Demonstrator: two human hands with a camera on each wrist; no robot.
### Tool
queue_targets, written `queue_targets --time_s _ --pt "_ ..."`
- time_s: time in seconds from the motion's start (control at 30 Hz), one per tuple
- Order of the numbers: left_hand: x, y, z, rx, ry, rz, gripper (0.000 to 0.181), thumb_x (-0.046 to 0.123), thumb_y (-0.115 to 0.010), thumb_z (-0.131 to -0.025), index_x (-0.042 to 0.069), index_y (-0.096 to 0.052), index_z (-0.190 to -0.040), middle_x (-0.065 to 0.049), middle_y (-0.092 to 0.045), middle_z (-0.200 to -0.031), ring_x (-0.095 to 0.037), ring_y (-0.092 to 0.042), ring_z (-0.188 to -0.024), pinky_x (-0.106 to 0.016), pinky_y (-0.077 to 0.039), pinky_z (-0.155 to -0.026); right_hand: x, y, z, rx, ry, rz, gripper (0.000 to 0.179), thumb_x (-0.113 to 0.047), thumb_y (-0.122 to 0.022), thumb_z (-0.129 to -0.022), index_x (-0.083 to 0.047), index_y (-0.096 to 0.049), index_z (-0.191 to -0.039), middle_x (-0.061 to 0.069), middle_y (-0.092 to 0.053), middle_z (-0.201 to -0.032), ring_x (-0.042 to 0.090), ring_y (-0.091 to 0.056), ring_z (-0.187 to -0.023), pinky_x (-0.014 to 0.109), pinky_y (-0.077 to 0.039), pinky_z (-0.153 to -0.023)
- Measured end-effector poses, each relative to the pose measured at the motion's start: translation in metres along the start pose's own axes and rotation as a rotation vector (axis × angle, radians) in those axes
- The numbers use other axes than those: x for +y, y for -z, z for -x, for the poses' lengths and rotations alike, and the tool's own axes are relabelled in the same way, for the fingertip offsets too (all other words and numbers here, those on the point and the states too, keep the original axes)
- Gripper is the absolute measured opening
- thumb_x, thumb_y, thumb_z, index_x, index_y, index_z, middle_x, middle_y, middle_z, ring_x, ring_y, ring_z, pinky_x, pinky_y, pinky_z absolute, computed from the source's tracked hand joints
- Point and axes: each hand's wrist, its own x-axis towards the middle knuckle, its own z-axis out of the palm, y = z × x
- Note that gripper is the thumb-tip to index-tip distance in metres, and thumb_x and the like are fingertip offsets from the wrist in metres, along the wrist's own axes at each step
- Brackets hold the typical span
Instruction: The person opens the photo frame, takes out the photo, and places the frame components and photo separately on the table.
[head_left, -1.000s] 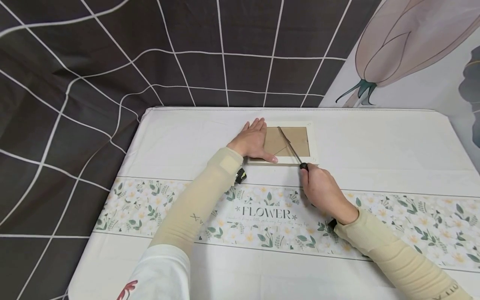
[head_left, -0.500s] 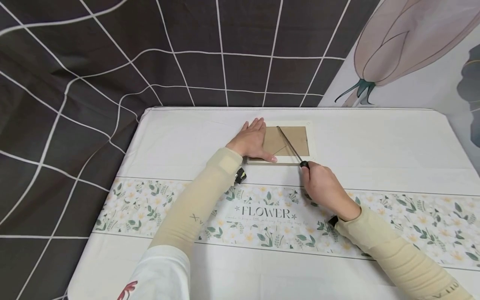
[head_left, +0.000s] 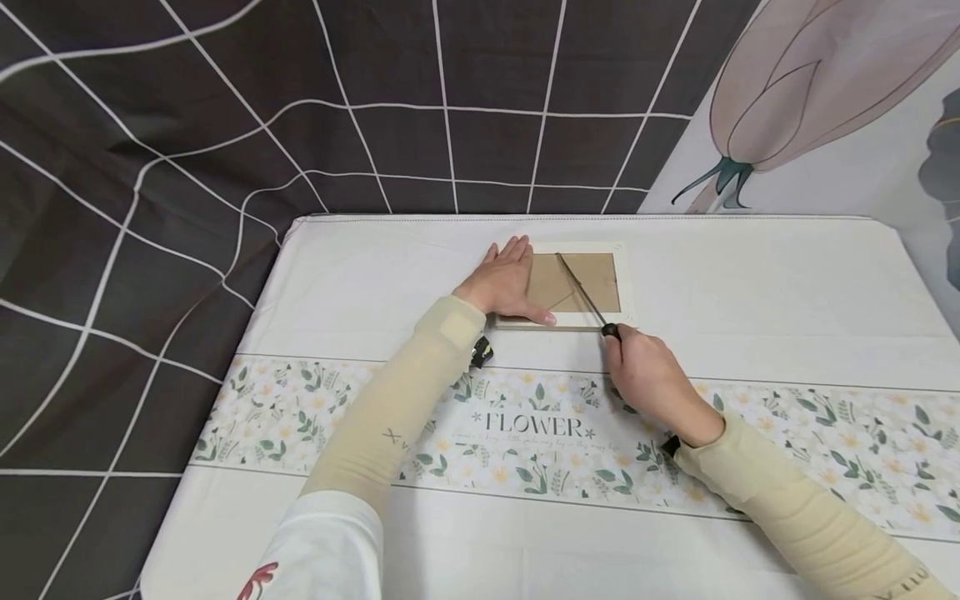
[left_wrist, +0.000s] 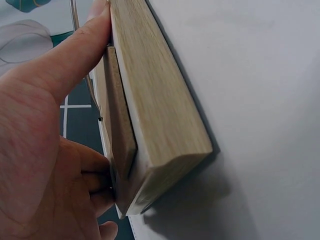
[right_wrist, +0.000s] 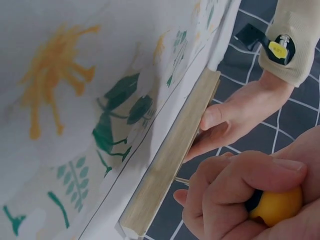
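A pale wooden picture frame (head_left: pixel 625 287) lies on the white tablecloth, its brown backing board (head_left: pixel 602 279) facing up. My left hand (head_left: pixel 506 285) rests spread over the frame's left end, thumb on the near border and fingers toward the far one. In the left wrist view the board's edge (left_wrist: pixel 120 107) stands slightly proud of the frame. My right hand (head_left: pixel 651 373) grips a screwdriver (head_left: pixel 590 302) at the frame's near side. Its dark shaft slants across the board, tip close to the far border. The yellow-and-black handle (right_wrist: pixel 282 207) is mostly hidden inside the curled fingers.
A printed flower band (head_left: pixel 532 450) with the word FLOWER crosses the tablecloth (head_left: pixel 787 292) on the near side of the frame. Behind the table hangs a dark curtain (head_left: pixel 495 142) with white grid lines. A small black wrist-worn device (head_left: pixel 482 352) shows beside the left sleeve.
My right hand has shifted very slightly to the right with the screwdriver, whose tip stays at the same spot. The left hand and picture frame look unmoved.
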Motion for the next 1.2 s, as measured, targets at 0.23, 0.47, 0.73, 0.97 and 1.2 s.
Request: queue_targets --time_s 0.23,0.47,0.73,0.97,1.2 --pt "-0.001 0.002 0.0 -0.01 0.004 0.001 0.137 0.081 -0.067 -0.072 -0.007 -0.006 -0.158 -0.019 0.005 -0.167 -0.029 0.006 -0.154 -0.049 0.005 -0.123 0.004 0.002 0.003 0.056 0.022 -0.019 0.028 -0.016 -0.036 -0.107 0.004 -0.055 -0.1 0.01 -0.05 -0.067 0.021 -0.05 -0.053 0.033 -0.042 -0.046" --pt "-0.003 0.0 0.003 -0.024 0.022 0.002 0.137 0.081 -0.067 -0.072 -0.006 -0.005 -0.158 -0.018 0.006 -0.167 -0.028 0.007 -0.154 -0.049 0.005 -0.123 0.019 0.008 0.005 0.141 0.014 -0.041 0.047 -0.016 -0.03 -0.108 0.019 -0.043 -0.137 0.027 -0.059 -0.088 0.028 -0.053 -0.063 0.039 -0.043 -0.054" --pt "0.0 0.0 0.001 -0.022 0.018 -0.012 0.138 0.082 -0.066 -0.072 -0.005 -0.004 -0.158 -0.018 0.006 -0.167 -0.029 0.007 -0.154 -0.05 0.005 -0.123 0.047 0.029 -0.001 0.155 -0.058 -0.011 0.048 -0.012 -0.029 -0.106 0.022 -0.037 -0.139 0.039 -0.054 -0.112 0.041 -0.056 -0.082 0.05 -0.047 -0.066" --pt "0.002 0.004 0.001 -0.036 0.04 -0.023 0.138 0.083 -0.066 -0.071 -0.004 -0.003 -0.159 -0.017 0.006 -0.167 -0.028 0.006 -0.154 -0.049 0.005 -0.123 0.081 0.05 -0.008 0.204 -0.125 0.032 0.047 -0.008 -0.034 -0.103 0.028 -0.035 -0.133 0.048 -0.044 -0.113 0.058 -0.048 -0.097 0.066 -0.043 -0.077" --pt "0.003 0.004 0.001 -0.035 0.038 -0.018 0.137 0.081 -0.067 -0.072 -0.004 -0.004 -0.159 -0.017 0.007 -0.167 -0.028 0.007 -0.154 -0.049 0.005 -0.123 0.111 0.069 -0.006 0.167 -0.263 0.084 0.052 -0.011 -0.028 -0.102 0.032 -0.029 -0.131 0.051 -0.031 -0.116 0.06 -0.046 -0.087 0.064 -0.043 -0.069"
